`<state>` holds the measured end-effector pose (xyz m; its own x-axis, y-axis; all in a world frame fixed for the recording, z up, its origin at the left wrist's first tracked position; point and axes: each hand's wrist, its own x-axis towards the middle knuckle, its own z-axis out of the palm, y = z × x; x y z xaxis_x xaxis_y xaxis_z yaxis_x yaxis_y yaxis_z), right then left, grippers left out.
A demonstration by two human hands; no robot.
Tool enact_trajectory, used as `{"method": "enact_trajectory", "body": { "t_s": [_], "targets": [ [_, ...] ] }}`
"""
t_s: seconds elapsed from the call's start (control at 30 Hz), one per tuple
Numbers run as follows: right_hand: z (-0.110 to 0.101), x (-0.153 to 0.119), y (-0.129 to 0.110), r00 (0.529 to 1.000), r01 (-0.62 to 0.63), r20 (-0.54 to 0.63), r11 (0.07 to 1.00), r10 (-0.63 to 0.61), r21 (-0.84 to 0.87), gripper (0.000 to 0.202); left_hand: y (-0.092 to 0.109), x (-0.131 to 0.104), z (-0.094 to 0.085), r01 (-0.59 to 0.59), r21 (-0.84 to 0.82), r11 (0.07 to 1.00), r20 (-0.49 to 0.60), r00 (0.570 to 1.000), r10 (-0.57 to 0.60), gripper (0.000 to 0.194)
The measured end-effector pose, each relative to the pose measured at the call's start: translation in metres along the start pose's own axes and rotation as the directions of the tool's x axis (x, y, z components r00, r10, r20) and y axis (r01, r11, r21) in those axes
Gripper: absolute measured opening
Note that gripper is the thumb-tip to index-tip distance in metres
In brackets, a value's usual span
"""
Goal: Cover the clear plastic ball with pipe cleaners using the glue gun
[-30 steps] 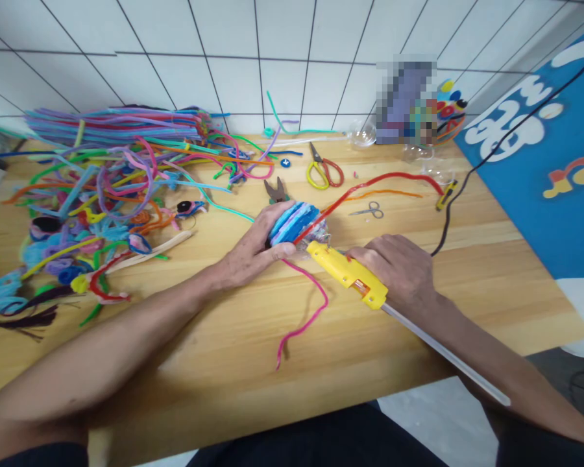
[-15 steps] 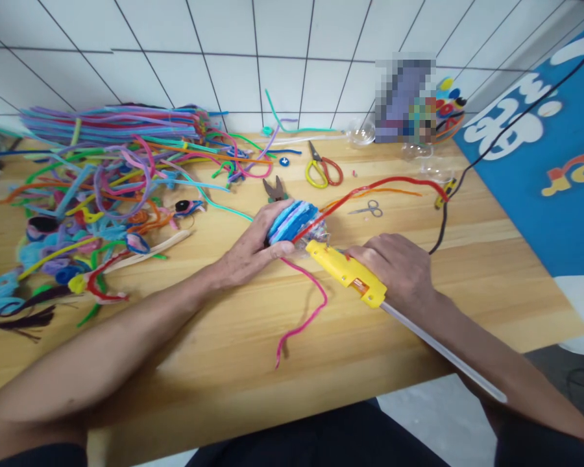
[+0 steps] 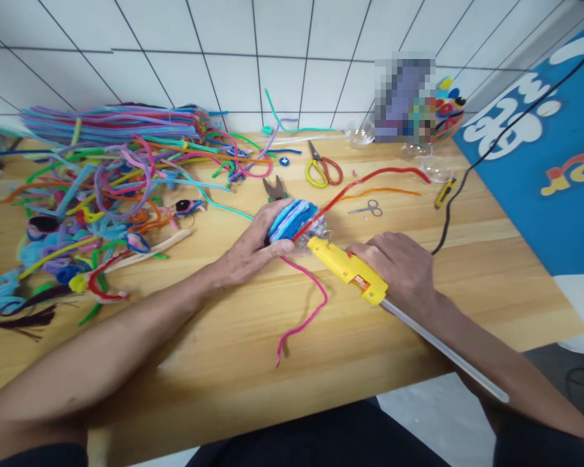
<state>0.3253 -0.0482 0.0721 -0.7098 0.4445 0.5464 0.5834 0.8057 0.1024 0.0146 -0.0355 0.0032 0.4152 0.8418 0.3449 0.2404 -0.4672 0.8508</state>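
Note:
My left hand [image 3: 260, 243] is closed round a ball wrapped in blue and purple pipe cleaners [image 3: 292, 220]; its right side is clear plastic. A red pipe cleaner [image 3: 355, 185] runs from the ball out to the right, with an orange pipe cleaner [image 3: 384, 192] behind it. Below the ball, a pink pipe cleaner [image 3: 321, 295] trails across the table. My right hand [image 3: 399, 266] grips a yellow glue gun [image 3: 345, 266], its nozzle close to the ball's right side. From the gun's rear sticks a long clear glue stick [image 3: 442, 350]. Whether the nozzle touches the ball I cannot tell.
Pliers [image 3: 275, 188], yellow-and-red scissors [image 3: 321, 170], small scissors [image 3: 370, 208] and a yellow cutter [image 3: 445, 193] lie beyond my hands. Loose pipe cleaners [image 3: 126, 194] heap at the left, before a bundle [image 3: 111, 123]. A black cord [image 3: 448, 220] crosses at right, near clear plastic shells [image 3: 360, 133].
The free end of the red pipe cleaner has swung left and up, away from the cutter. The glue gun has shifted slightly, and the black cord has moved a little right.

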Motion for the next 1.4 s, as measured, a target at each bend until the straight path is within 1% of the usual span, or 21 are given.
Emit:
{"method": "enact_trajectory", "body": {
  "t_s": [0.13, 0.33, 0.4, 0.63, 0.8, 0.9, 1.0, 1.1, 1.23, 1.3, 1.4],
  "targets": [
    [-0.001, 0.000, 0.004, 0.999, -0.039, -0.022, 0.999, 0.039, 0.007, 0.023, 0.000, 0.000, 0.000, 0.002, 0.011, 1.000, 0.001, 1.000, -0.002, 0.078],
    [0.001, 0.003, -0.002, 0.999, 0.040, -0.025, 0.999, -0.040, 0.024, 0.021, 0.000, -0.001, 0.000, -0.030, 0.006, 1.000, 0.000, 1.000, 0.030, 0.074],
    [0.001, 0.004, -0.004, 0.999, 0.044, -0.031, 0.999, -0.043, 0.018, 0.019, 0.000, -0.001, 0.000, -0.031, 0.004, 1.000, -0.004, 1.000, 0.031, 0.074],
    [-0.002, 0.003, 0.003, 0.999, -0.015, -0.043, 1.000, 0.015, -0.003, 0.016, 0.001, 0.000, 0.000, 0.026, 0.001, 1.000, 0.002, 1.000, -0.026, 0.080],
    [-0.001, -0.001, 0.012, 0.999, -0.023, -0.031, 0.998, 0.021, -0.052, 0.017, 0.003, 0.000, -0.001, 0.032, 0.003, 0.999, 0.000, 0.999, -0.032, 0.078],
    [0.001, -0.002, 0.017, 0.999, -0.022, -0.040, 0.999, 0.020, -0.045, 0.016, 0.004, -0.001, -0.002, 0.034, 0.014, 0.999, 0.007, 0.999, -0.034, 0.078],
    [0.001, -0.002, 0.016, 0.999, -0.018, -0.039, 1.000, 0.019, 0.016, 0.015, 0.003, -0.001, -0.001, 0.019, 0.017, 1.000, 0.012, 1.000, -0.019, 0.077],
    [-0.001, 0.000, 0.010, 0.999, -0.014, -0.029, 0.998, 0.015, 0.054, 0.018, 0.001, -0.001, -0.001, 0.004, 0.020, 1.000, 0.010, 1.000, -0.004, 0.078],
    [-0.004, 0.003, 0.003, 1.000, 0.008, -0.029, 0.998, -0.006, 0.057, 0.020, -0.001, -0.001, 0.000, -0.002, 0.023, 1.000, 0.004, 1.000, 0.002, 0.078],
    [-0.004, 0.002, 0.005, 1.000, 0.004, -0.025, 0.999, -0.003, 0.051, 0.020, 0.000, -0.001, -0.001, -0.009, 0.028, 1.000, 0.008, 1.000, 0.008, 0.077],
    [0.001, -0.001, 0.011, 0.998, -0.032, -0.047, 0.999, 0.031, -0.011, 0.023, 0.002, -0.001, -0.001, -0.007, 0.038, 0.999, 0.012, 1.000, 0.007, 0.076]
  ]
}}
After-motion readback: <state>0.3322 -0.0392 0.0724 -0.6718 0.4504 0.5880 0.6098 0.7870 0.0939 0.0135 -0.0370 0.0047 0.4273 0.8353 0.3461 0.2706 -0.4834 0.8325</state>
